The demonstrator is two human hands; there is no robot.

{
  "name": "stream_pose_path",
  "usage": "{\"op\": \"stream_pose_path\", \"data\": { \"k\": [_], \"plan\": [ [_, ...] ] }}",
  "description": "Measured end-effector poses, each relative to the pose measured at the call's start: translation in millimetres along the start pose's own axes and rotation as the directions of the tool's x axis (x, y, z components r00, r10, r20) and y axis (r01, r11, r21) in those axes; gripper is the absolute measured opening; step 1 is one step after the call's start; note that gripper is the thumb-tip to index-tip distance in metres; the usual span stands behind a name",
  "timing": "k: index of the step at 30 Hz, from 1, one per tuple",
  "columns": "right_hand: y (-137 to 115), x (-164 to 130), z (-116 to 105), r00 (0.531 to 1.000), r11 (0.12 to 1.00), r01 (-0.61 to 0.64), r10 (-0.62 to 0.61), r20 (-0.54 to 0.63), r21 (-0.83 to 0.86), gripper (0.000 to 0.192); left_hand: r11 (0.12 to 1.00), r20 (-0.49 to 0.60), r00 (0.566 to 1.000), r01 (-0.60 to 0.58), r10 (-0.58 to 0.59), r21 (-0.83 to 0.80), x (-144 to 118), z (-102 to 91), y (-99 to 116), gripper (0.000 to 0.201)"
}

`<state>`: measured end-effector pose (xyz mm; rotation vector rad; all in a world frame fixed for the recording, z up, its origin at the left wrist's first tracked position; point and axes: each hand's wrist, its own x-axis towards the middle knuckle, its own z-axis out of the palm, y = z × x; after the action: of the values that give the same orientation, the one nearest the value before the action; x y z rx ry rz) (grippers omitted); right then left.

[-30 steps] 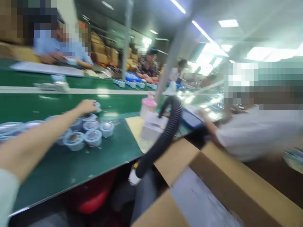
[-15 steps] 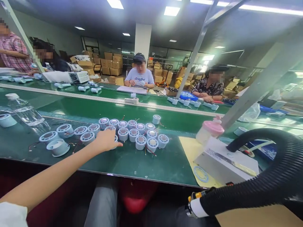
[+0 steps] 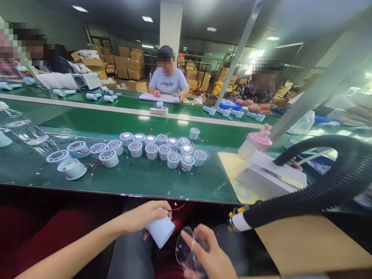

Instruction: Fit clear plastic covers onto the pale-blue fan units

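My left hand (image 3: 142,217) grips a pale blue round housing (image 3: 160,231), held tilted over my lap below the table edge. A thin red wire trails from it. Just to its right, my right hand (image 3: 209,257) holds a clear plastic dome cover (image 3: 186,252). The two parts are close but apart. On the green table (image 3: 151,182) in front of me lie several more pale blue housings (image 3: 164,149) with red wires, in a loose cluster.
A black corrugated hose (image 3: 316,193) curves across the right, above a white box-shaped device (image 3: 270,176) on a yellow mat. A pink-capped bottle (image 3: 255,144) stands behind it. A clear water bottle (image 3: 20,128) lies at the left. A cardboard surface (image 3: 308,242) sits lower right. Other people work across the belt.
My left hand left the cluster on the table and came down to my lap with one housing. My right hand has come into view holding the clear cover.
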<state>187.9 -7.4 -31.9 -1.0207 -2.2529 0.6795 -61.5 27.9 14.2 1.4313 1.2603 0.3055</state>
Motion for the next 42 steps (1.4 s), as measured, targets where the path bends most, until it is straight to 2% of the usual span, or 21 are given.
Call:
{"op": "stream_pose_path", "data": {
  "k": [2, 4, 7, 9, 12, 15, 17, 20, 23, 25, 27, 30, 33, 34, 35, 37, 39, 42],
  "plan": [
    [-2.9, 2.1, 5.7, 0.999, 0.989, 0.036, -0.036, 0.006, -0.145, 0.061, 0.999, 0.078, 0.996, -0.032, 0.033, -0.01, 3.4, 18.0, 3.0, 0.032],
    [-6.6, 4.3, 5.4, 0.999, 0.948, 0.049, -0.048, 0.012, -0.315, 0.062, 0.99, 0.086, 0.989, -0.128, 0.123, 0.052, 6.6, 30.0, 7.0, 0.028],
    [-8.6, 4.3, -0.5, 0.998, 0.916, -0.055, 0.061, 0.002, -0.398, 0.053, 0.946, 0.107, 0.967, -0.251, 0.233, 0.205, 11.0, 41.0, 12.8, 0.024],
    [-6.7, 1.8, -5.1, 0.985, 0.927, -0.15, 0.169, 0.026, -0.343, 0.039, 0.915, 0.136, 0.958, -0.281, 0.251, 0.29, 13.6, 46.6, 16.4, 0.023],
    [-2.7, -2.3, -12.0, 0.957, 0.953, -0.253, 0.272, 0.099, -0.168, 0.019, 0.903, 0.08, 0.956, -0.291, 0.281, 0.317, 17.6, 53.9, 19.7, 0.018],
    [-3.2, -2.8, -18.6, 0.929, 0.929, -0.362, 0.353, 0.11, 0.08, 0.01, 0.934, -0.023, 0.952, -0.295, 0.305, 0.204, 22.1, 60.1, 17.0, 0.015],
    [-6.4, -1.0, -22.2, 0.918, 0.89, -0.397, 0.386, 0.092, 0.226, 0.005, 0.95, -0.077, 0.949, -0.298, 0.305, 0.092, 25.0, 63.9, 11.2, 0.023],
    [-11.5, 1.9, -25.2, 0.911, 0.846, -0.4, 0.41, 0.051, 0.353, 0.019, 0.95, -0.106, 0.945, -0.312, 0.308, -0.019, 28.6, 67.6, 1.2, 0.043],
    [-13.1, 3.1, -25.1, 0.873, 0.777, -0.452, 0.487, 0.038, 0.438, 0.023, 0.927, -0.078, 0.924, -0.369, 0.373, 0.062, 30.7, 67.4, -4.1, 0.06],
    [-11.8, 3.3, -24.6, 0.839, 0.723, -0.493, 0.542, 0.045, 0.484, 0.024, 0.911, -0.036, 0.916, -0.393, 0.4, 0.124, 31.4, 66.1, -4.6, 0.065],
    [-9.1, 3.6, -25.0, 0.815, 0.681, -0.515, 0.577, 0.05, 0.52, 0.025, 0.91, 0.024, 0.917, -0.399, 0.399, 0.116, 31.6, 65.0, -4.3, 0.067],
    [-4.1, 3.6, -28.1, 0.8, 0.633, -0.505, 0.598, 0.043, 0.587, 0.027, 0.93, 0.09, 0.926, -0.364, 0.366, -0.042, 31.3, 65.1, -5.2, 0.065],
    [0.1, -0.2, -31.6, 0.831, 0.586, -0.453, 0.55, 0.081, 0.672, 0.02, 0.935, 0.119, 0.952, -0.245, 0.282, -0.256, 30.6, 66.6, -8.3, 0.064],
    [1.3, -2.8, -32.0, 0.857, 0.603, -0.432, 0.507, 0.096, 0.67, 0.011, 0.925, 0.125, 0.958, -0.206, 0.257, -0.32, 30.2, 67.3, -9.4, 0.064],
    [2.3, -6.1, -31.7, 0.887, 0.655, -0.401, 0.452, 0.094, 0.641, 0.012, 0.907, 0.125, 0.963, -0.177, 0.241, -0.381, 29.8, 68.1, -10.4, 0.063],
    [4.0, -13.7, -29.7, 0.944, 0.813, -0.304, 0.328, 0.042, 0.497, 0.037, 0.867, 0.117, 0.969, -0.136, 0.217, -0.48, 28.5, 69.6, -11.7, 0.061],
    [5.0, -21.1, -27.0, 0.974, 0.919, -0.207, 0.227, -0.02, 0.336, 0.044, 0.839, 0.122, 0.974, -0.095, 0.189, -0.536, 26.6, 70.6, -11.7, 0.062],
    [5.0, -27.8, -25.5, 0.985, 0.952, -0.141, 0.162, -0.059, 0.27, 0.045, 0.846, 0.16, 0.972, -0.061, 0.17, -0.53, 22.9, 70.1, -9.8, 0.069]
  ]
}}
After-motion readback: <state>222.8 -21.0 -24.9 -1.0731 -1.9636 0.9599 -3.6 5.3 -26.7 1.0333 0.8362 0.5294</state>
